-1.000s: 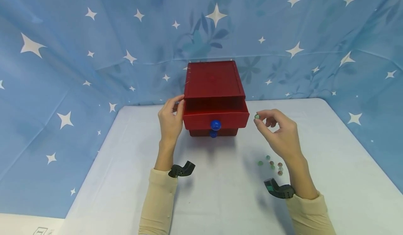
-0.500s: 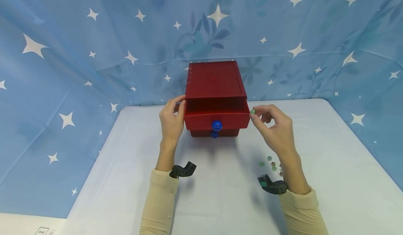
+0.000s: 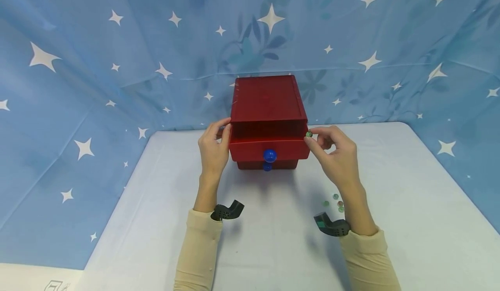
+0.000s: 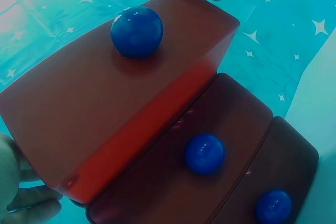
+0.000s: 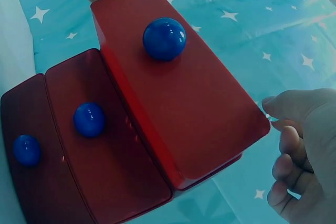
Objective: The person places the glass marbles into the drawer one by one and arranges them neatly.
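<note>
A red chest of drawers (image 3: 269, 100) with blue round knobs stands at the back of the table; its top drawer (image 3: 289, 150) is pulled out. My left hand (image 3: 212, 148) touches the chest's left side, thumb and index finger at the drawer opening. Between the thumb and index finger of my right hand (image 3: 337, 152) is a small green glass marble (image 3: 309, 134), held right at the drawer's right edge. In the right wrist view, my right hand (image 5: 310, 150) is beside the drawer corner, with the marble mostly hidden by the fingers.
Several green and reddish marbles (image 3: 336, 197) lie on the white table (image 3: 269, 239) to the front right of the chest, some hidden behind the right wrist. Two closed lower drawers (image 4: 205, 182) sit under the open one. A blue star-patterned curtain (image 3: 175, 57) hangs behind.
My right hand has moved left and slightly upward with the marble, from beside the chest to the drawer's right edge. My left hand stays at the chest's left side.
</note>
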Action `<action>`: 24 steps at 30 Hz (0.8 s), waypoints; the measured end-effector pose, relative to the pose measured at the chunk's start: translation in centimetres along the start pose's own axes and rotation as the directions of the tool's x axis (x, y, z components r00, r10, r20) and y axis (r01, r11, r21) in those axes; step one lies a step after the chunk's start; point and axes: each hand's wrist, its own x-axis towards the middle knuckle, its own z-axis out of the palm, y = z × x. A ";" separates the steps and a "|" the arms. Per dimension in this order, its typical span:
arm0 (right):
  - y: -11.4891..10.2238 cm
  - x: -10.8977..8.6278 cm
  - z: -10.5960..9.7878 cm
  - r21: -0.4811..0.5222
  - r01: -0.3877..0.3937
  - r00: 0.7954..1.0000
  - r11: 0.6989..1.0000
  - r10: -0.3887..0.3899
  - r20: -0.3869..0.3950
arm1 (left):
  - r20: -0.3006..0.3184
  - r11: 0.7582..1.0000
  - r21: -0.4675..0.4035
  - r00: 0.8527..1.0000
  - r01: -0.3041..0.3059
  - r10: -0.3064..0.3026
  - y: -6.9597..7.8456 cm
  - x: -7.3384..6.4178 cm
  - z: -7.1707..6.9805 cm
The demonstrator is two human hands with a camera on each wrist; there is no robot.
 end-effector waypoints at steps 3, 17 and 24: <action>-0.1 0.0 0.2 -0.016 -0.017 1.000 1.000 0.017 0.001 | 0.003 1.000 -0.002 1.000 0.002 -0.002 0.1 0.0 0.0; 0.2 0.3 0.6 -0.047 -0.051 0.999 0.998 0.051 0.003 | -0.006 1.000 0.009 1.000 -0.003 0.003 -0.1 0.0 0.1; 0.3 0.3 0.5 -0.058 -0.064 0.998 0.996 0.065 0.010 | -0.008 1.000 0.008 1.000 -0.008 0.008 -0.1 0.0 0.1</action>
